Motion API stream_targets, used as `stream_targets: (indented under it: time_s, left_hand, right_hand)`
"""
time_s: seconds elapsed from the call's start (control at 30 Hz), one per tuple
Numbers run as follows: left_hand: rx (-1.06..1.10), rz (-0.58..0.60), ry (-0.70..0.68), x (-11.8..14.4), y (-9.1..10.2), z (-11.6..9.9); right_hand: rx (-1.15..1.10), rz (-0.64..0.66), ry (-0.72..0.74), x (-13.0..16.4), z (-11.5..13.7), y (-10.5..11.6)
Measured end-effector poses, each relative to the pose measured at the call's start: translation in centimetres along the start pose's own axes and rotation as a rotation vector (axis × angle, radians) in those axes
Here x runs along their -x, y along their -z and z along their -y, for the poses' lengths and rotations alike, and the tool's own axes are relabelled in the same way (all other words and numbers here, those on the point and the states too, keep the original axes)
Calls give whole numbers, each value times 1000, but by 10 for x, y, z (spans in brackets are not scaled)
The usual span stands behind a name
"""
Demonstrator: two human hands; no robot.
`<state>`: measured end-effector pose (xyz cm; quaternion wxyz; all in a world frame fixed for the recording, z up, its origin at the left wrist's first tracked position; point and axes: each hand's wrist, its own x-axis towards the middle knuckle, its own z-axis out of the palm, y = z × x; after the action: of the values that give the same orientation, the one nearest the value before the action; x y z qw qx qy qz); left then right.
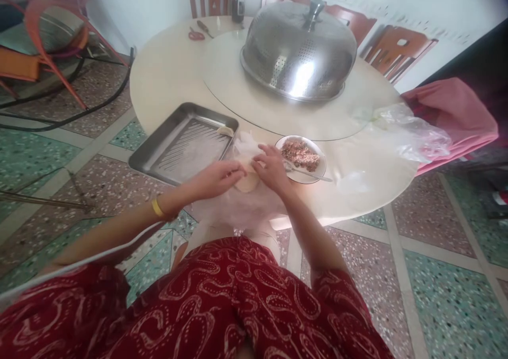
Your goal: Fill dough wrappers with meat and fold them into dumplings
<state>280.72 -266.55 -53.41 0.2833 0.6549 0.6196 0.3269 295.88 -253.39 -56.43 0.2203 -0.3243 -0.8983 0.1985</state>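
Both hands meet over a thin, round dough wrapper (pixel 246 182) at the near edge of the table. My left hand (pixel 222 178) has its fingertips pinched at the wrapper's left side. From the right, my right hand (pixel 272 169) bends its fingers onto the far side of the same wrapper. Just past the fingers lies a whitish, crumpled pile (pixel 246 143), too blurred to name. Close to my right hand stands a white bowl (pixel 322 160) of minced filling (pixel 300 154), with a metal spoon (pixel 313 175) resting across it. One folded dumpling (pixel 225 131) sits in the metal tray (pixel 145 158).
A big perforated steel lid (pixel 273 47) covers part of the glass turntable (pixel 222 79). Red scissors (pixel 196 34) and a dark-handled tool (pixel 203 27) lie at the back left. A clear plastic bag (pixel 416 134) hangs over the right edge beside a pink cloth (pixel 456 108).
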Motion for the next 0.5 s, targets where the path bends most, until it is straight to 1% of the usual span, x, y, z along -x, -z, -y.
stream_targets:
  time_s: [0.07,0.13,0.17,0.23,0.3,0.37,0.4,0.47,0.5]
  left_hand:
    - [132,-4,14,10,-16,4]
    - [215,-49,45,13,-30,7]
    - [292,-75,76,11,-35,7]
    - [586,-141,200,6,-42,4]
    - [918,-186,340,-3,-43,-3]
    - [1164,-195,429,-11,-42,-12]
    - [1294,-201,471,-15,-41,-17]
    - [1555,-237,515,-19,-38,-25]
    - [1642,-261,505,-20,-36,-29]
  right_hand:
    - [-103,33,-36,-18,-6,4]
    - [-138,51,-53,-34,-9,9]
    - [-139,55,-53,-40,-8,13]
    - [-131,56,-44,-49,-3,24]
    - [-108,46,-27,-52,7,37]
    - [-54,30,23,-47,21,48]
    - [-15,24,70,-41,29,52]
    - [85,8,197,-20,43,56]
    - [145,7,260,-7,50,56]
